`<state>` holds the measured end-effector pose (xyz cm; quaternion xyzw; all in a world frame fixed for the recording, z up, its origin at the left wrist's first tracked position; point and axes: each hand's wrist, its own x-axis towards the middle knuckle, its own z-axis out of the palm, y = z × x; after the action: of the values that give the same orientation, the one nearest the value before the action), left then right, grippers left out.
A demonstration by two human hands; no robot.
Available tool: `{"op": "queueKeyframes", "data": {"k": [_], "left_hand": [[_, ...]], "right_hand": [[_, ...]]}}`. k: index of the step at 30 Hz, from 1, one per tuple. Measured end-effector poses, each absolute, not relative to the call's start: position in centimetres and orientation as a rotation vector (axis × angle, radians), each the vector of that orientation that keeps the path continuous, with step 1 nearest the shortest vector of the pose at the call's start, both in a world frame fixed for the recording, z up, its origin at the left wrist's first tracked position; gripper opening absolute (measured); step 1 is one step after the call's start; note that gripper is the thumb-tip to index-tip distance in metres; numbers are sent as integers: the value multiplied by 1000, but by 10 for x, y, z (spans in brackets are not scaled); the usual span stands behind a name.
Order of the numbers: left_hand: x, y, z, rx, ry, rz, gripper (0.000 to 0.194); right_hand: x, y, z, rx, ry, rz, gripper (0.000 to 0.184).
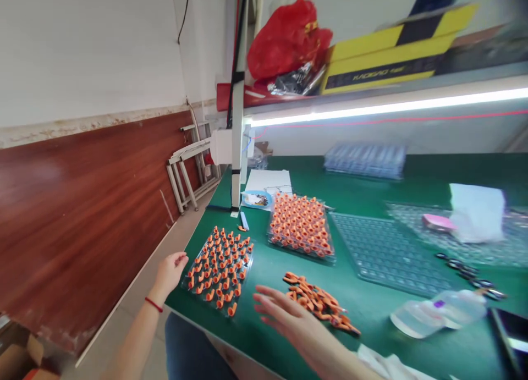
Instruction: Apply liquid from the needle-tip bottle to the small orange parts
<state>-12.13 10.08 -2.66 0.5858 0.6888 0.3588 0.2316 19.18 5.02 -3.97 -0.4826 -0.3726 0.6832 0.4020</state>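
My left hand (170, 271) hovers at the left edge of the green bench (371, 308), fingers loosely curled and holding nothing, just left of a clear tray (220, 268) filled with small orange parts. My right hand (289, 315) is spread flat above the bench with fingers apart, between that tray and a loose pile of orange parts (319, 302). A second tray stacked full of orange parts (301, 224) sits farther back.
An empty clear blister tray (388, 253) lies to the right, with a plastic bottle (439, 312) on its side, dark rings (470, 271), a pink disc (438, 221) and a white cloth (476, 212). A metal post (236, 138) and a lit shelf stand behind.
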Motion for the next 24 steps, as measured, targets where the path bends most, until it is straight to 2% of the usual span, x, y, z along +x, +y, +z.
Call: {"op": "queueKeyframes", "data": {"k": [2, 5, 7, 12, 14, 19, 24], "left_hand": [[-120, 120, -25, 1514, 1841, 952, 21], [-115, 136, -21, 1393, 1774, 885, 19], [-112, 139, -19, 1321, 1734, 870, 21], [-104, 136, -10, 1131, 1608, 896, 52], [-98, 134, -7, 1063, 1540, 903, 58], [-84, 127, 1, 928, 1454, 956, 51], [-80, 128, 20, 839, 1428, 994, 33]], "right_hand": [[177, 65, -37, -1216, -877, 1760, 40], [156, 83, -34, -1211, -778, 1762, 66], [149, 90, -30, -1195, -729, 1768, 72], [143, 96, -24, -1165, -626, 1823, 64], [141, 98, -23, -1164, -610, 1854, 60], [138, 104, -18, -1150, -598, 1924, 51], [149, 108, 5, -1135, -623, 1942, 35]]}}
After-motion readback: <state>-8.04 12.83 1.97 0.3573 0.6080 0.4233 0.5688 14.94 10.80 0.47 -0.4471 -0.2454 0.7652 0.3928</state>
